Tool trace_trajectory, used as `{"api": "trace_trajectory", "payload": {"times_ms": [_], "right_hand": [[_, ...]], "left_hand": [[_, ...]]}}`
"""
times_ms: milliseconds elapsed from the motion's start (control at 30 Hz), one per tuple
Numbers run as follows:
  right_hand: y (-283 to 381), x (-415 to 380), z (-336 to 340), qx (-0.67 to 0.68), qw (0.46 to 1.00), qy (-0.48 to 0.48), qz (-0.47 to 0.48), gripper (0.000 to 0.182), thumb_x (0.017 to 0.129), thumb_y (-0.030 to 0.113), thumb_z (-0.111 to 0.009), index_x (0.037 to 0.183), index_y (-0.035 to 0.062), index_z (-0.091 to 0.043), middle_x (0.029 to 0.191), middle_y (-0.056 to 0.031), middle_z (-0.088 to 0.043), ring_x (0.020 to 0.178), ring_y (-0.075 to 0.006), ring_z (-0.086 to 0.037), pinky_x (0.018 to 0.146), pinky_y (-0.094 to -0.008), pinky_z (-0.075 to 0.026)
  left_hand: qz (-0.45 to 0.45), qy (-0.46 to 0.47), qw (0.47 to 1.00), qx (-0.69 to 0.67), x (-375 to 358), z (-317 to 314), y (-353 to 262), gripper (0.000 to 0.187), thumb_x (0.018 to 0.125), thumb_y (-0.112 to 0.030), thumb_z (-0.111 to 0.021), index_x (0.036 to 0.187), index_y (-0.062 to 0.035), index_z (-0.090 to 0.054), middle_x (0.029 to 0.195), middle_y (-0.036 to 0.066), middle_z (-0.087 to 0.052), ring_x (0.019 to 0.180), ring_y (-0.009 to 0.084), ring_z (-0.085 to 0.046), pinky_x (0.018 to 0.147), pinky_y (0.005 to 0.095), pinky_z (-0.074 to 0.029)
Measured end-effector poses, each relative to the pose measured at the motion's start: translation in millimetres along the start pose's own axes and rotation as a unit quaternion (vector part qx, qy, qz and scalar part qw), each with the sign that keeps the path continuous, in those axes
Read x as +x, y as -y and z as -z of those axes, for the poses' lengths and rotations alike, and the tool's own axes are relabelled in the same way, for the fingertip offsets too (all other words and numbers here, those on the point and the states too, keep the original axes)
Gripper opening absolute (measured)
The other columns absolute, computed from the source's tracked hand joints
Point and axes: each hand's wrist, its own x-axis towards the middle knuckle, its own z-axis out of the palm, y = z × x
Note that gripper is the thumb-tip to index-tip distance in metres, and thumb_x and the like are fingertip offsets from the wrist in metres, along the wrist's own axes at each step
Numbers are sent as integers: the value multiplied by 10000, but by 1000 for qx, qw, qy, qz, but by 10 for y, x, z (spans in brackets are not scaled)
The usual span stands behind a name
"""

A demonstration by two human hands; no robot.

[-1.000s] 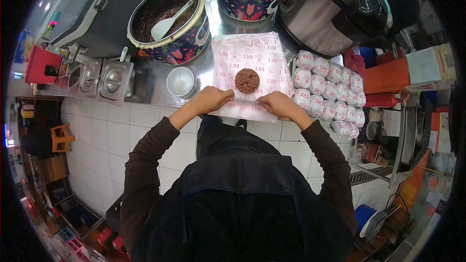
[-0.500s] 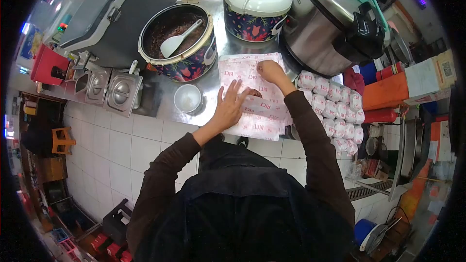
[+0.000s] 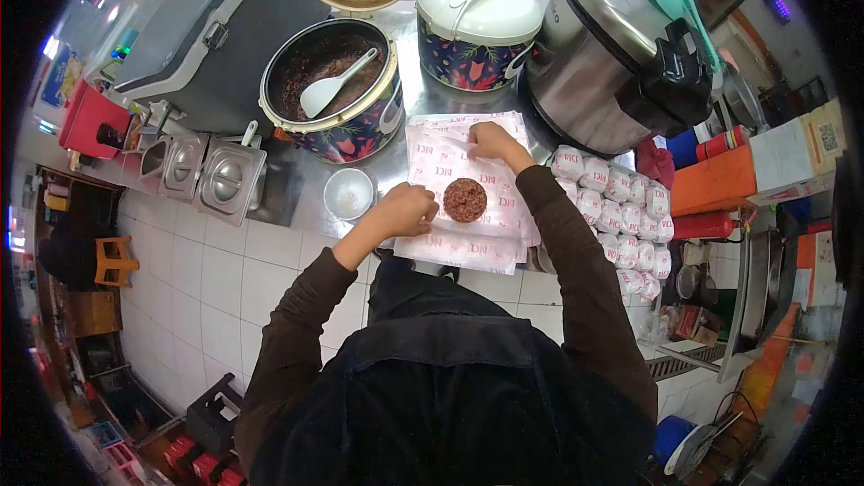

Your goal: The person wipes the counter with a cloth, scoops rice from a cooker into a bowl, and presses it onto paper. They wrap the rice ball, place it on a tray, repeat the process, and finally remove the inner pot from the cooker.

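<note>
A round, flat patty of brown rice [image 3: 465,201] lies uncovered on printed white paper sheets [image 3: 441,247]. Just left of it, my left hand [image 3: 409,210] has its fingers pinched on the left edge of the paper. Above the patty, my right hand [image 3: 497,142] is closed at the upper part of the paper, fingers curled under. Several paper-wrapped bundles [image 3: 609,207] sit in rows right of my right forearm. A small white bowl [image 3: 348,194] stands left of my left hand.
An open rice pot [image 3: 392,81] holds a white paddle [image 3: 337,83]. Behind the paper stands a closed, flowered cooker [image 3: 477,27], with a large steel cooker [image 3: 598,54] to its right. Lidded steel containers [image 3: 225,180] are at the left, beside a grey cooler box [image 3: 225,54].
The paper flap that lay over the patty is off it, so the patty shows fully. My left hand has moved left and down, its spread fingers now drawn together.
</note>
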Motion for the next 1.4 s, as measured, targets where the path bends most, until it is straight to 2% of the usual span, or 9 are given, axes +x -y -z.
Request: {"api": "trace_trajectory", "payload": {"times_ms": [100,400,600,700,800,900,1000,1133,1400], "right_hand": [[-60,-25,45,114,993,-31,-7,266,626,219,-751,796,31,-674,746,-131,-654,695,-263,-622,653,-343,-479],[218,-429,249,207,975,-9,79,199,743,163,-689,889,28,-679,774,-101,-666,696,-164,-617,663,-299,-473],[550,-850,181,129,985,-43,110,228,735,215,-701,896,64,-647,812,-90,-634,742,-266,-610,663,-348,-475],[771,-995,248,71,993,-32,86,283,713,214,-716,948,95,-613,849,-68,-608,785,-247,-611,692,-349,-483],[786,-1028,45,52,991,-80,90,284,688,191,-725,922,92,-600,837,-63,-601,805,-244,-607,694,-358,-485],[773,-1056,-69,46,985,-126,108,247,682,150,-703,889,87,-585,819,-62,-587,788,-251,-595,667,-370,-481],[705,-1065,-216,18,982,-138,126,227,686,145,-693,875,87,-582,792,-59,-570,764,-260,-583,653,-378,-476],[624,-1177,-334,-18,961,-191,199,232,695,166,-692,869,75,-569,781,-71,-544,762,-269,-565,638,-390,-470],[472,-1776,-616,-11,968,-215,128,238,746,129,-642,955,46,-564,865,-108,-553,830,-283,-561,696,-374,-469]], "left_hand": [[43,-14,997,-61,37,-92,-46,212,734,-278,-687,685,-80,-629,733,92,-622,751,285,-598,690,408,-445],[146,-108,983,-10,314,-142,154,274,804,-340,-597,806,-85,-695,729,136,-651,731,308,-630,678,449,-463],[173,-172,970,21,396,-345,151,242,742,-314,-638,765,-81,-697,702,117,-655,731,276,-631,728,415,-434],[205,-173,963,18,422,-353,110,206,711,-261,-660,852,-112,-678,831,115,-651,837,272,-590,762,401,-406],[226,-333,913,60,330,-385,-56,319,677,-195,-670,990,-167,-611,1051,105,-576,974,277,-501,801,413,-375],[-61,-467,869,152,434,-1072,316,446,669,-142,-658,1093,-197,-529,1180,79,-470,1065,288,-426,857,429,-346],[-54,-322,938,114,329,-401,-239,464,675,-96,-631,1127,-151,-540,1115,68,-521,1088,272,-469,902,456,-345],[-67,-264,962,26,269,-671,111,411,677,-85,-621,1083,-87,-559,1026,68,-570,994,253,-538,866,425,-396],[-52,-199,975,-84,-33,-645,181,435,730,-213,-673,1105,-45,-531,1077,167,-577,1025,342,-548,908,413,-431]]}}
